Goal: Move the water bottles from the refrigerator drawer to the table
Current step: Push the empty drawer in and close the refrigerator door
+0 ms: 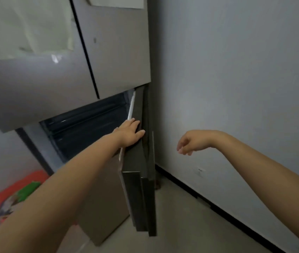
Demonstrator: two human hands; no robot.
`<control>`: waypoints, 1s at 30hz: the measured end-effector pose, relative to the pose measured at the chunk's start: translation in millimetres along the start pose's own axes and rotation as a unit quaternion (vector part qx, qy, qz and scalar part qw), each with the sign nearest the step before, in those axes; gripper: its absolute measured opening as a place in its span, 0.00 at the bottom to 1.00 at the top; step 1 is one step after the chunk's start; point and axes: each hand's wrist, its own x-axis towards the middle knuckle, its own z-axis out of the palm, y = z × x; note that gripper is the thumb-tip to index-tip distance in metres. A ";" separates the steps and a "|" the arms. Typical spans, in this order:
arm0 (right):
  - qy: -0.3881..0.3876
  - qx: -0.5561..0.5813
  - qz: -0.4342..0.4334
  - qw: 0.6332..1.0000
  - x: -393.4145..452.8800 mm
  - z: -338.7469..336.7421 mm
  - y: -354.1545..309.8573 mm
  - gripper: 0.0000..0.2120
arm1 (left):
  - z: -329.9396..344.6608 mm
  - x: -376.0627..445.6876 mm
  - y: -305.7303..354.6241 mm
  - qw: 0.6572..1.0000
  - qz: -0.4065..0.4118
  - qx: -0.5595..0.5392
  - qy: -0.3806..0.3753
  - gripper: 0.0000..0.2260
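Grey steel door (137, 179) of the refrigerator drawer (90, 121) stands ajar at 12 o'clock, left hand (129, 131) flat on its top edge, right hand (193, 142) loose and empty at 3 o'clock; no water bottles visible, probably heavy, slippery, best gripped around the middle.

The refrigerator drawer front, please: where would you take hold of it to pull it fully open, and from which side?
Grip the top edge of the drawer front, coming from above with fingers hooked over it. That edge is exposed and stands clear of the cabinet, with a dark gap behind it. The left hand already rests flat there. The right hand hangs free beside it and could probably join.
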 end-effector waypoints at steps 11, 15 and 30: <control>0.122 -0.182 -0.199 0.955 109.8 39.4 -161.1 0.20 | -14.5 -106.1 -155.6 0.967 -0.153 0.198 0.055 0.29; 0.134 -0.201 -0.271 0.932 153.5 45.3 -199.4 0.23 | -14.2 -104.8 -192.7 0.951 -0.233 0.184 0.091 0.34; 0.427 -0.296 -0.403 0.753 312.5 22.0 -265.8 0.60 | -30.9 -51.0 -280.8 0.826 -0.309 0.299 0.364 0.52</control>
